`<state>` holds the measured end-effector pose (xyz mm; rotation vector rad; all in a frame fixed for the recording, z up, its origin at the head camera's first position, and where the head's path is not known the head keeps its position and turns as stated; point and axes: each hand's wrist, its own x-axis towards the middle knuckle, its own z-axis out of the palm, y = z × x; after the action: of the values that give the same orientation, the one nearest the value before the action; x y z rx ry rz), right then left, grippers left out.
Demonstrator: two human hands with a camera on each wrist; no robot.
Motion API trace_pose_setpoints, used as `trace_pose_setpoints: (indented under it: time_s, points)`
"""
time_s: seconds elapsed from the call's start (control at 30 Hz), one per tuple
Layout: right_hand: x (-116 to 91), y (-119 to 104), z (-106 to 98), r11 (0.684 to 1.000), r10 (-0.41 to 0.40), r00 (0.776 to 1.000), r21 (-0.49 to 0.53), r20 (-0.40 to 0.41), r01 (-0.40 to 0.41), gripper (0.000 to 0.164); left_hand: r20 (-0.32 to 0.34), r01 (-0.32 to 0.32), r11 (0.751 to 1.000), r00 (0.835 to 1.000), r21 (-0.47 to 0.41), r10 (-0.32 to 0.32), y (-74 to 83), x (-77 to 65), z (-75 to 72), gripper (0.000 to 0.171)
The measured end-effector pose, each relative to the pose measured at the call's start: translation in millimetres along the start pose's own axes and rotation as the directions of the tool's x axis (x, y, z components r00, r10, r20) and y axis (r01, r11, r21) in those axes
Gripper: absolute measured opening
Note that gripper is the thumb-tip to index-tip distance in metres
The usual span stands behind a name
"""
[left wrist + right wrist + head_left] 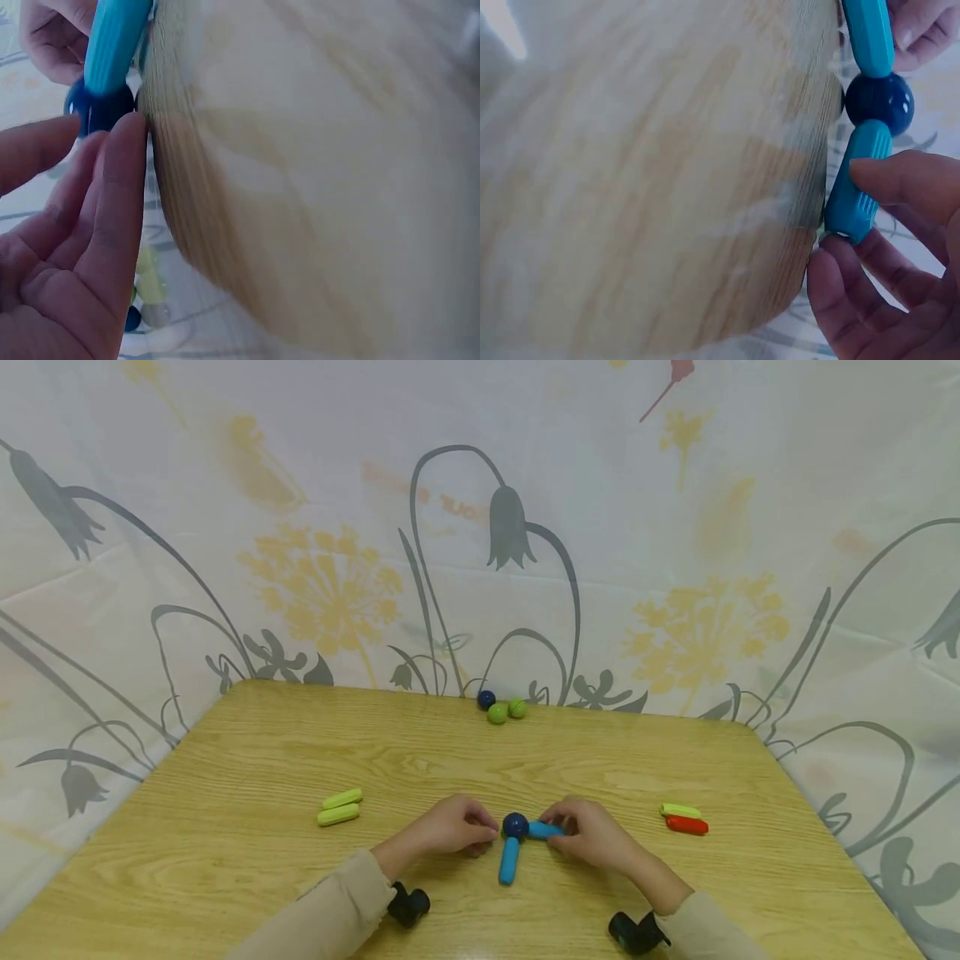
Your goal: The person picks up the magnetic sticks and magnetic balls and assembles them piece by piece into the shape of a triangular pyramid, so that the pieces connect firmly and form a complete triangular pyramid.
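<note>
A dark blue ball (515, 825) lies on the table with two light blue ribbed rods meeting it. One rod (508, 862) points toward the person, while the other rod (545, 831) runs right. My right hand (591, 833) pinches this second rod, with the thumb on its side and fingers by its far end in the right wrist view. My left hand (455, 827) is just left of the ball. Seen from the left wrist, its thumb and fingers (124, 172) are parted, with fingertips close to the ball and nothing gripped between them.
Two yellow-green rods (339, 814) lie on the left of the wooden table (420, 764). At the right are a yellow-green rod (681, 811) and a red rod (687, 825). A dark blue ball (486, 700) and two green balls (498, 713) sit at the back edge, before a patterned curtain (465, 568).
</note>
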<state>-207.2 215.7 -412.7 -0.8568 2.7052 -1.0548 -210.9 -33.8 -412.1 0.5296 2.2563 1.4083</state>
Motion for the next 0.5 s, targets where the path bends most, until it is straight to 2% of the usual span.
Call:
trace_pose_setpoints:
  time_s: [0.07, 0.13, 0.27, 0.37, 0.5]
  points:
    - [1.5, 2.0, 0.5, 1.000, -0.009, 1.000, -0.013, -0.002, 0.009, 0.018, 0.004, -0.010, 1.000, 1.000, 0.004, 0.010, -0.2, -1.4, -2.3, 0.017]
    - [3.1, 3.3, 1.0, 1.000, -0.021, 1.000, -0.022, 0.000, 0.021, 0.019, 0.023, -0.036, 0.999, 0.999, 0.018, 0.036, 0.2, -2.1, -4.1, 0.026]
    - [7.2, 3.6, 1.7, 0.999, -0.053, 0.999, 0.001, 0.011, 0.053, 0.021, 0.106, -0.114, 0.992, 0.988, 0.052, 0.108, 1.8, -1.2, -5.7, 0.044]
    - [12.2, 3.4, 1.9, 0.996, -0.084, 0.996, 0.043, 0.019, 0.083, 0.021, 0.151, -0.154, 0.986, 0.978, 0.065, 0.143, 2.4, -0.6, -5.1, 0.044]
    - [21.1, 4.2, 1.3, 0.994, -0.076, 0.997, 0.079, 0.016, 0.075, 0.020, 0.157, -0.140, 0.987, 0.979, 0.073, 0.127, 2.2, -2.5, -3.7, 0.034]
